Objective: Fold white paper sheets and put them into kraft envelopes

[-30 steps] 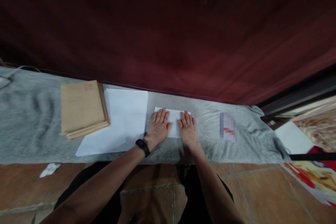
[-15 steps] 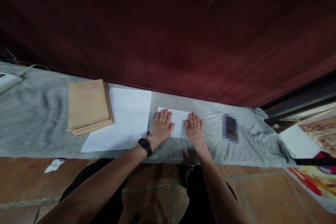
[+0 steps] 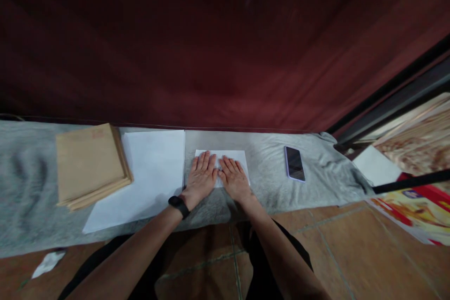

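A small white rectangle of paper [image 3: 242,158], apparently folded, lies on the grey cloth [image 3: 260,144] before me. My left hand [image 3: 202,172] rests flat over its left part, fingers stretched out and pointing away from me. Flat on the middle of the same paper lies my right hand [image 3: 234,177], its fingers also extended. The two thumbs almost meet. Beneath the palms, part of the paper is hidden. To the left of my left hand are larger white sheets [image 3: 154,168], partly covered by a stack of brown envelopes [image 3: 91,164].
On the right of the cloth lies a phone [image 3: 294,164]. A dark red curtain-like surface [image 3: 211,56] rises along the back edge. Crumpled white paper [image 3: 48,263] lies on the tiled floor [image 3: 337,243], and a colourful printed package [image 3: 418,206] is at the far right.
My right hand has slid left across the paper, towards my left hand, which stays on the left part. The camera view has turned slightly, shifting everything leftward.
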Motion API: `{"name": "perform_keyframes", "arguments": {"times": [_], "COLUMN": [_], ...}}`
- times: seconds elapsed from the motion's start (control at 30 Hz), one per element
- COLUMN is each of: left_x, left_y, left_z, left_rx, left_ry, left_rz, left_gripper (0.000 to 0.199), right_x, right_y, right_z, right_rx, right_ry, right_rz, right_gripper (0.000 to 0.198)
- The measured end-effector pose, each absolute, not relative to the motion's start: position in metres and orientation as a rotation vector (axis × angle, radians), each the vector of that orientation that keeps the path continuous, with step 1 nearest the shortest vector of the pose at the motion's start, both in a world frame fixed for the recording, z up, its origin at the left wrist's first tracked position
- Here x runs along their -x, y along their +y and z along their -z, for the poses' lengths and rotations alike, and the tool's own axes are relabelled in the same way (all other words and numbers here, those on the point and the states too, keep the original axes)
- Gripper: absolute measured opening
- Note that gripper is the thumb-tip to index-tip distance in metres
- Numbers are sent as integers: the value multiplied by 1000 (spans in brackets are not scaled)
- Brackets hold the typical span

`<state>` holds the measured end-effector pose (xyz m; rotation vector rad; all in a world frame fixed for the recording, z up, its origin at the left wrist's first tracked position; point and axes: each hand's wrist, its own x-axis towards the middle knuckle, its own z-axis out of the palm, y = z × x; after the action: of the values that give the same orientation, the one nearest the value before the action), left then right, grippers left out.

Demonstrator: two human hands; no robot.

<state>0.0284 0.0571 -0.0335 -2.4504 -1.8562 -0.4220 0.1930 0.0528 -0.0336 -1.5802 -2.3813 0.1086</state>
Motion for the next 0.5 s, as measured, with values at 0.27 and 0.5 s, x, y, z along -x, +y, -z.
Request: {"name": "perform_keyframes", "arguments": {"times": [0.27, 0.5], "left_x": [-44, -48], "left_y": [61, 69], "left_z": [30, 39], "left_rx": [2481, 2475], "left_ry": [-1790, -1817], "left_rz": [485, 490], "left_gripper": [56, 57], "right_x": [-194, -193], "right_y": [62, 65], "right_z": [33, 35], "right_rx": [1699, 1738], "right_ry": [-2297, -2277], "right_rz": [-67, -23], "right_gripper": [48, 50]}}
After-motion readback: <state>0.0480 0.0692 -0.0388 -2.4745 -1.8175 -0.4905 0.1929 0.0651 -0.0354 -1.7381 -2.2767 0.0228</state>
